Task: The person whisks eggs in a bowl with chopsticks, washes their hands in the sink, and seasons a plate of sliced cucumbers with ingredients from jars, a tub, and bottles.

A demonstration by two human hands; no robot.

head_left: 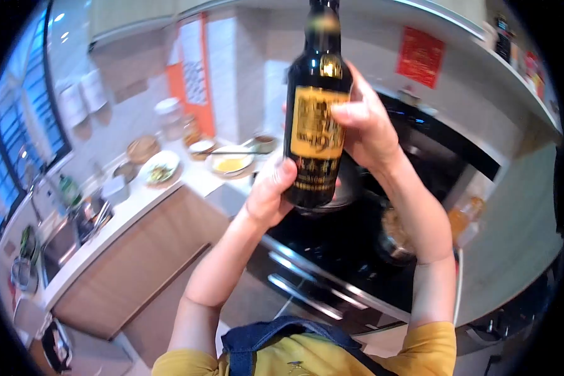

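A dark glass bottle (319,122) with a gold label is held up, nearly upright, in front of my chest and above the stove. My left hand (272,191) is closed round its lower left side, the thumb on the glass near the base. Around the upper right side wraps my right hand (366,122), with its thumb over the label edge. The far fingers of both hands are mostly hidden behind the bottle, whose top reaches the upper edge of the view.
Below the bottle is a black stove (338,244) with a pot (396,235) at its right. On the left counter (128,216) stand a plate of greens (160,168), a bowl of yellow liquid (230,164) and jars. A sink (61,247) lies far left.
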